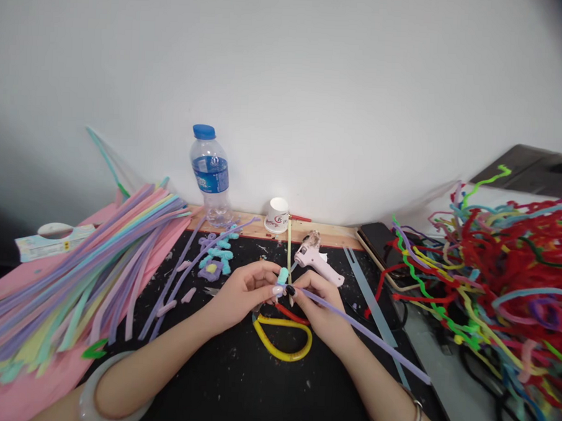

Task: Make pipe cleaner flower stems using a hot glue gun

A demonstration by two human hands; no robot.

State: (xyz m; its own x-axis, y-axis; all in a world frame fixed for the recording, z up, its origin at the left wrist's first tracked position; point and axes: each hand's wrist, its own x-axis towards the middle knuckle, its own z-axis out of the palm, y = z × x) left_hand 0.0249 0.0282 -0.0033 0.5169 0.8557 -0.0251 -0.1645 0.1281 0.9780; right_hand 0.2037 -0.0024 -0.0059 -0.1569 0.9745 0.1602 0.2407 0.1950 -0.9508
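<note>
My left hand [254,289] pinches a small turquoise fuzzy piece [282,276] at the middle of the black mat [217,381]. My right hand [321,302] meets it there, fingers closed on a long lavender pipe cleaner [373,335] that slants down to the right. The join between the two pieces is hidden by the fingertips. Just below lie scissors with yellow-covered handles [281,356]. A hot glue gun [316,262] rests beyond my right hand. Left of my left hand are turquoise twisted pipe-cleaner shapes [218,251] and a purple flower with a yellow centre [211,269].
Pastel pipe cleaners [120,259] lie in a bundle on the left over pink paper [50,374]. A tangled colourful heap [493,263] fills the right. A water bottle [210,176] and paper cup [277,215] stand by the wall. A ruler [370,295] lies right of the glue gun.
</note>
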